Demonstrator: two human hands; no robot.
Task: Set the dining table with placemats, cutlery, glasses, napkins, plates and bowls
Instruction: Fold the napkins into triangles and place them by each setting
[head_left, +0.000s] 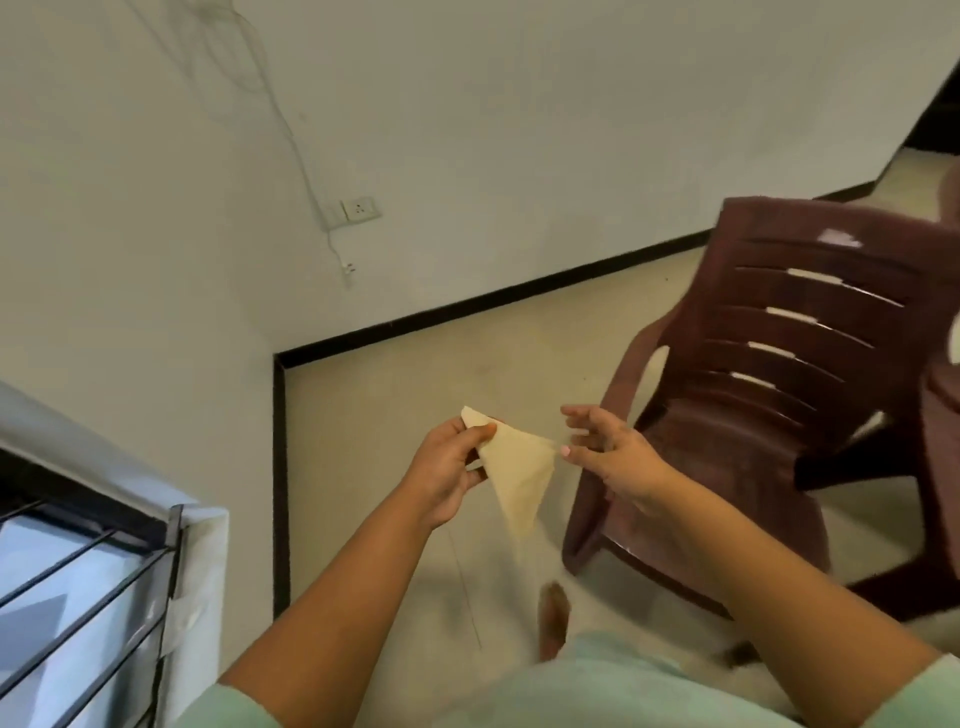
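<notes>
I am seeing the left hand (445, 467) pinching a pale cream triangular folded napkin (514, 467) in mid-air, while the right hand (610, 451), fingers spread loosely, is touching its right corner beside a brown plastic chair (769, 374).

Cream napkin (514, 467) (folded triangular) held aloft.

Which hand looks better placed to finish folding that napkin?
Probably the right hand. The left hand already pinches the napkin at its upper corner, so it serves as the anchor. The right hand has loose, spread fingers right at the napkin's free corner, ready to take it.
</notes>
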